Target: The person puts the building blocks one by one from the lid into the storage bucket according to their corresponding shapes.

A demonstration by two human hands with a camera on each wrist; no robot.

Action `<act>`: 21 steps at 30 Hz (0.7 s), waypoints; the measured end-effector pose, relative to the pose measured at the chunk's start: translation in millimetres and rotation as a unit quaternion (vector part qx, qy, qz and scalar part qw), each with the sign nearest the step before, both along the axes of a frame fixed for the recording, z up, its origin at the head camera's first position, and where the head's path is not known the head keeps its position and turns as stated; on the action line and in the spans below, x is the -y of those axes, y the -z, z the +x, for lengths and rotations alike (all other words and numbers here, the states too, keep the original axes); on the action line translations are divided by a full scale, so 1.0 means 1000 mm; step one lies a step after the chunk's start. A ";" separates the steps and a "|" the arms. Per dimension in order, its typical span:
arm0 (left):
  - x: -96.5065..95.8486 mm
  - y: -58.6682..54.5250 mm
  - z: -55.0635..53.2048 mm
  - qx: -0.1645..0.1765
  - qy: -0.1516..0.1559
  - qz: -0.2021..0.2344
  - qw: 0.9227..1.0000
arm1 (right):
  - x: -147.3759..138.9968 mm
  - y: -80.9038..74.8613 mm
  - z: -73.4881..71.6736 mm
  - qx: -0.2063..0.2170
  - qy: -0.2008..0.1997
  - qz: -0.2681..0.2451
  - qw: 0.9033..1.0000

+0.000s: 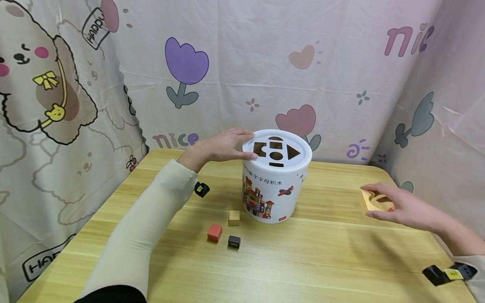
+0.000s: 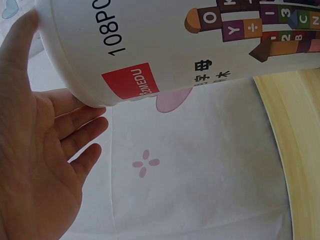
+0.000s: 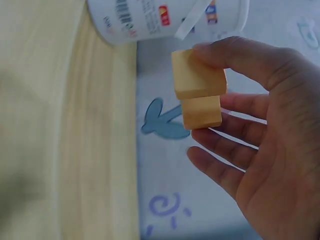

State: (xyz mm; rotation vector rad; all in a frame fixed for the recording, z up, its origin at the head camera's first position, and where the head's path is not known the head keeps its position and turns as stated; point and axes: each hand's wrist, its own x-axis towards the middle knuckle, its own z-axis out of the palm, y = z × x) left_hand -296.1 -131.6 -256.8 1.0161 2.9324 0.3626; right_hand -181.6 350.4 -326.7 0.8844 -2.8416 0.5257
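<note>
Rests the left hand [image 1: 227,146], fingers spread wide, at the rim of a white cylindrical plastic bucket [image 1: 274,191]. Pinches with the right hand [image 1: 403,209] a yellow wooden block [image 1: 369,202] with a curved cut-out, well right of the bucket. Shows lid holes [image 1: 275,155] only from the head, "108PC" lettering [image 2: 110,27] only at the left wrist, a barcode [image 3: 122,11] only at the right. Includes, on the yellow wood-grain worktop [image 1: 303,261], a small red cube [image 1: 214,232], yellow cube [image 1: 234,218] and black block [image 1: 234,242]; behind, pale printed cloth [image 1: 242,50].
</note>
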 end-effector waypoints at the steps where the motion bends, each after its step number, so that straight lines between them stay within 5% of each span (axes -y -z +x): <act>1: 0.000 0.000 0.000 0.001 0.000 0.000 1.000 | 0.004 -0.005 -0.001 -0.001 0.002 0.003 1.000; 12: 0.000 0.000 0.001 0.004 -0.005 0.003 1.000 | 0.052 -0.049 -0.014 -0.054 -0.043 0.001 0.998; 21: 0.000 0.000 0.000 0.000 -0.002 0.001 1.000 | 0.089 -0.081 -0.022 -0.034 -0.066 -0.047 0.996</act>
